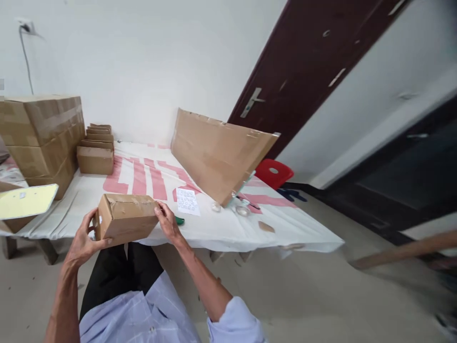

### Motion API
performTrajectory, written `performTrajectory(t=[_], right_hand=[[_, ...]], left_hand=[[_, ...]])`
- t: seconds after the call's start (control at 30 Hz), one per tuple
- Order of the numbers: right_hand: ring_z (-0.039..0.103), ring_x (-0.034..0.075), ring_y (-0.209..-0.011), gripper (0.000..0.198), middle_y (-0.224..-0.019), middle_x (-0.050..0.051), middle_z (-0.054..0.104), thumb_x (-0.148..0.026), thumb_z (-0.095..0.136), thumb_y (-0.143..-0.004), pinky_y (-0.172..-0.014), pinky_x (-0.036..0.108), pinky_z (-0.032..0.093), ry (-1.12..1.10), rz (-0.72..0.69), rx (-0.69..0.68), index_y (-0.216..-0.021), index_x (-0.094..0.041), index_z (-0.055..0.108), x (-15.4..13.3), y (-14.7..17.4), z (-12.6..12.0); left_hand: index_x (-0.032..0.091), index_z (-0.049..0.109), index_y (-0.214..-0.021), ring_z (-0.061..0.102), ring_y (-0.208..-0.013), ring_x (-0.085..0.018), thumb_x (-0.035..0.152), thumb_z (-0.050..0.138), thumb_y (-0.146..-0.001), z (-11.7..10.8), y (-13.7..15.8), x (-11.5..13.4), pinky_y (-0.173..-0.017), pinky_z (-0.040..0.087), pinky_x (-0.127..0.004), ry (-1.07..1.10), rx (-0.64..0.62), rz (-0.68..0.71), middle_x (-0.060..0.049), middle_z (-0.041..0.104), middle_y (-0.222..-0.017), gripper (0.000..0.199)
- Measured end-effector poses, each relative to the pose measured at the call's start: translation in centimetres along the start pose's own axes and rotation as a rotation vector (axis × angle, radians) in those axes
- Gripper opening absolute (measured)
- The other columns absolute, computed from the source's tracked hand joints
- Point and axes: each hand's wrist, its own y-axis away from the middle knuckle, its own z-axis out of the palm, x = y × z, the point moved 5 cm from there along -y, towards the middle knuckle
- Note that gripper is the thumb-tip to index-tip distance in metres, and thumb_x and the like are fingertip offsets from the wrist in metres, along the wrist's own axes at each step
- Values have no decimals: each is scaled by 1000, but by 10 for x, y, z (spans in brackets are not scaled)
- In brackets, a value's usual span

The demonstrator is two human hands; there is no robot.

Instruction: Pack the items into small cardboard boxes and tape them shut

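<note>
A taped cardboard box point(134, 223) is held between my two hands at the table's front edge, slightly tilted. My left hand point(85, 240) grips its left end, thumb along the lower front and fingers round the side. At the right end, my right hand point(167, 221) presses its fingers on the upper corner. Just beyond my right hand a small green object point(179, 220) lies on the table, partly hidden. A white sheet printed with small figures point(187, 202) lies to the right of the box.
Large stacked cartons point(53, 138) stand at the left, beside a row of small boxes point(95, 159). A yellow panel point(26, 202) rests at the left edge. A big cardboard sheet point(217, 152) leans upright on the covered table point(228, 233), near a tape roll point(243, 210). A red stool point(274, 172) stands behind.
</note>
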Motion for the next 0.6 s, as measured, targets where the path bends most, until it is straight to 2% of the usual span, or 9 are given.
performTrajectory(t=[0.1, 0.17, 0.27, 0.33, 0.47, 0.6], right_hand=[[70, 28, -114, 53, -132, 15, 73, -55, 56, -95, -97, 41, 58, 68, -54, 35, -131, -18, 66, -6, -3, -3], [70, 28, -116, 47, -132, 17, 71, -50, 53, -98, -97, 41, 59, 140, -136, 90, -130, -18, 65, -20, -3, -9], [67, 29, -121, 37, -128, 17, 70, -41, 52, -101, -104, 47, 56, 260, -365, 179, -127, -18, 66, -64, 2, -17], [65, 29, -121, 30, -125, 15, 70, -34, 54, -103, -107, 50, 54, 327, -551, 174, -125, -20, 68, -103, 8, -18], [65, 29, -114, 20, -116, 12, 72, -23, 60, -102, -103, 50, 55, 452, -843, -28, -116, -24, 74, -172, 21, -2], [62, 28, -113, 12, -112, 11, 73, -16, 68, -97, -101, 45, 53, 684, -1000, -308, -104, -21, 76, -200, 29, 27]], left_hand=[[24, 49, -154, 55, -142, -42, 52, 91, -65, -2, -4, 3, -112, 55, -56, -42, 24, 28, -14, 51, -159, 102], [24, 51, -153, 57, -140, -41, 52, 91, -64, -1, -3, 9, -111, 55, -56, -83, 51, 52, -14, 53, -157, 101], [23, 50, -153, 57, -140, -40, 51, 92, -64, 7, 1, 24, -111, 54, -55, -137, 66, 100, -15, 53, -156, 102], [22, 50, -153, 56, -141, -40, 49, 92, -65, 15, 4, 35, -114, 51, -56, -170, 58, 147, -16, 54, -155, 101], [24, 53, -150, 51, -145, -41, 43, 93, -65, 30, 8, 54, -119, 45, -58, -248, 85, 228, -17, 55, -154, 96], [24, 49, -152, 48, -147, -41, 38, 94, -65, 42, 13, 64, -120, 42, -61, -303, 99, 244, -17, 53, -155, 98]])
